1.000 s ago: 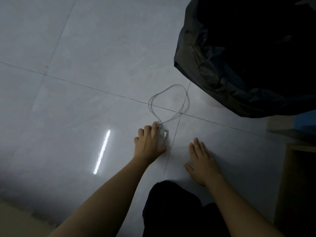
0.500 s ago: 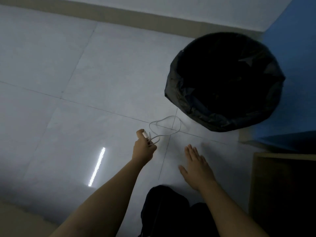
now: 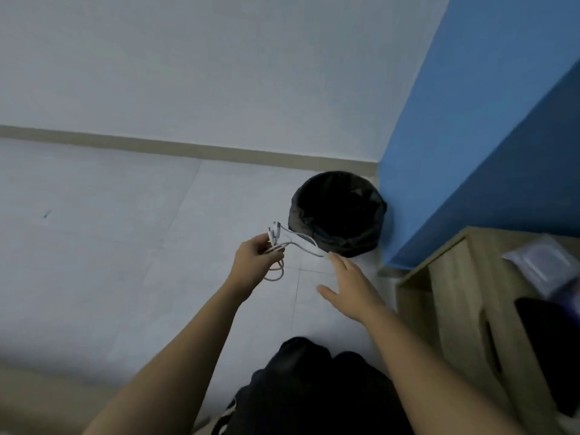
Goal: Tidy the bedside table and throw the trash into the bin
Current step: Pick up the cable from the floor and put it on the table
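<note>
Holds a white cable bunched in left grip, near the bin; right grip wide, empty. Tidying step; next likely calls for coiling, placing on table.

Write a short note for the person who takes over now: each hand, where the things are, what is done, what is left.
Left hand grips the white cable, held above the floor.
Right hand is open, fingers straight, beside the cable's loop; touch unclear.
Bin with black liner stands on the floor by the blue wall.
Bedside table is at right; a clear packet lies on top.
Done: cable in hand. Left: put it away, tidy the table top.
</note>
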